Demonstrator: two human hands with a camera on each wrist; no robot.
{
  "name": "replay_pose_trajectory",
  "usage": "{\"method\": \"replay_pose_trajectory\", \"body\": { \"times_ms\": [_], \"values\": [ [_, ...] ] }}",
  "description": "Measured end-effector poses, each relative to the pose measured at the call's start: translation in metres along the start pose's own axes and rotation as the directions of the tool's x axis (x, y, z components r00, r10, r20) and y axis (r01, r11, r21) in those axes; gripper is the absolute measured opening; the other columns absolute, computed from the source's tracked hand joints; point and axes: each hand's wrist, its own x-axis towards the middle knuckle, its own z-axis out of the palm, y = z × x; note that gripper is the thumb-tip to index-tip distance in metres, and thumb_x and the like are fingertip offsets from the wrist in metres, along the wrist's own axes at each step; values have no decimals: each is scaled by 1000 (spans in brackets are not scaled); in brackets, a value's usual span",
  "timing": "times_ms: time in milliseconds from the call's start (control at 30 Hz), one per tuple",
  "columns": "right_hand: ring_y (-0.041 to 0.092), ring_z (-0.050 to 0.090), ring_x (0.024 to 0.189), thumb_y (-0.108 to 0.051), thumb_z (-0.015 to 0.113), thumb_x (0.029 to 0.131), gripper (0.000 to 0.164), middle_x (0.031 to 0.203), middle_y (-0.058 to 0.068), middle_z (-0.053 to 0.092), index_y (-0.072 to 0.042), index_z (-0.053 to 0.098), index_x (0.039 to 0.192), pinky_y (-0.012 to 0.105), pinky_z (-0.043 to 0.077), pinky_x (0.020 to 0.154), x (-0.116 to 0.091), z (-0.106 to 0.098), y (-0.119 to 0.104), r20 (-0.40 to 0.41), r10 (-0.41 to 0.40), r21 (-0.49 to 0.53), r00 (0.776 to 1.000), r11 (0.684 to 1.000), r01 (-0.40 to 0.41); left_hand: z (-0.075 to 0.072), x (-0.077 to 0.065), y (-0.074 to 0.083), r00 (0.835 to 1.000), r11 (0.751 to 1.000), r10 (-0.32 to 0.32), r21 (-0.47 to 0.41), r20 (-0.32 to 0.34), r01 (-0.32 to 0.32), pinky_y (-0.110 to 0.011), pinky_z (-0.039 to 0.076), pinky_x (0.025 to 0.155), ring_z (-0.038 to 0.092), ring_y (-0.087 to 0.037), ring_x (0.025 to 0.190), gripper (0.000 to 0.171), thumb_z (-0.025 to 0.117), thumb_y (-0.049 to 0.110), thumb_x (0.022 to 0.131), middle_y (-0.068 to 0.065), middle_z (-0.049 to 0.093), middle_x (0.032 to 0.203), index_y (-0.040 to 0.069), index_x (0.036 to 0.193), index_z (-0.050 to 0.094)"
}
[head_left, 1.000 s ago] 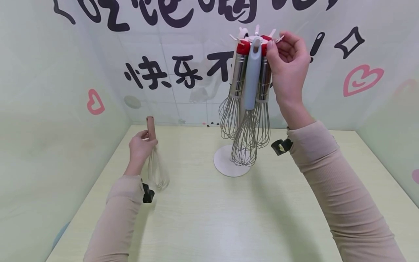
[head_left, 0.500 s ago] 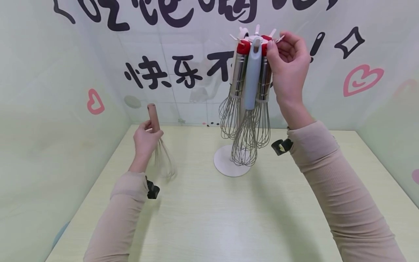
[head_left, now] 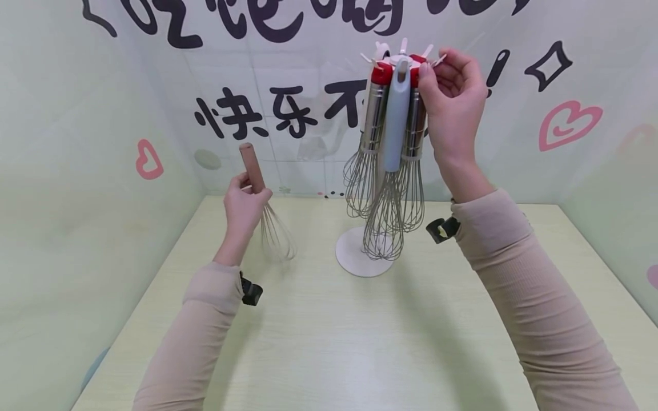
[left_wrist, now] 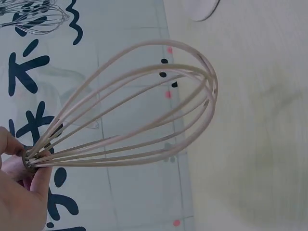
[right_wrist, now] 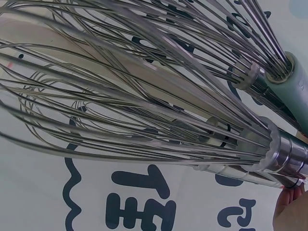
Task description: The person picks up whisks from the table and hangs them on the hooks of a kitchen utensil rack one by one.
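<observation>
My left hand (head_left: 244, 206) grips a whisk by its brown wooden handle (head_left: 252, 166), low down near the wires. The whisk's pale, thick loops (left_wrist: 144, 127) point down over the table, tilted to the right. My right hand (head_left: 457, 105) pinches one hook at the top of a white rack (head_left: 401, 60). Several whisks hang from that rack: a light blue-handled whisk (head_left: 396, 123) at the front, and metal-handled whisks (head_left: 375, 114) with red ends beside it. In the right wrist view their wire loops (right_wrist: 134, 106) overlap, and only fingertips show.
The rack's round white base (head_left: 352, 257) stands on the pale wooden table (head_left: 329, 342). Behind it rises a wall (head_left: 303, 63) with large dark lettering and pink hearts. Black wrist cameras (head_left: 252, 292) sit on both sleeves.
My left hand has risen and moved right with the wooden-handled whisk, which now leans more. My right hand and the hanging whisks stay where they were.
</observation>
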Motion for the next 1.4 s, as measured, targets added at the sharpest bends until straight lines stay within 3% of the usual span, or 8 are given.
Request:
{"method": "replay_pose_trajectory", "body": {
  "times_ms": [333,700,1067,1400],
  "values": [
    [11,53,92,-9,64,85,30,94,-1,56,-4,56,113,20,48,89,1,1,-1,2,-5,4,1000,1000,5,18,-9,33,993,992,101,-87,61,-95,-28,48,102,55,-19,117,53,55,3,85,-12,55,132,6,137,47],
    [12,53,92,-10,65,85,31,95,-1,56,-3,56,114,19,48,90,1,1,0,0,3,0,1000,1000,-3,32,-19,63,971,960,232,-173,64,-218,-22,49,94,56,-11,101,51,60,5,86,-8,59,117,11,136,53],
    [12,53,92,-10,65,85,27,94,-1,56,-6,57,111,20,48,89,1,0,-1,-2,-2,0,1000,1000,2,38,-25,79,959,941,280,-210,36,-266,-24,49,92,59,-15,104,50,62,6,86,-7,61,116,14,134,55],
    [12,53,91,-9,65,84,26,93,-1,56,-6,57,109,20,48,88,0,0,-1,-5,-1,4,1000,1000,1,41,-27,87,953,919,303,-268,11,-289,-27,50,98,59,-18,102,46,63,2,84,-8,60,112,11,128,56]
  ]
}}
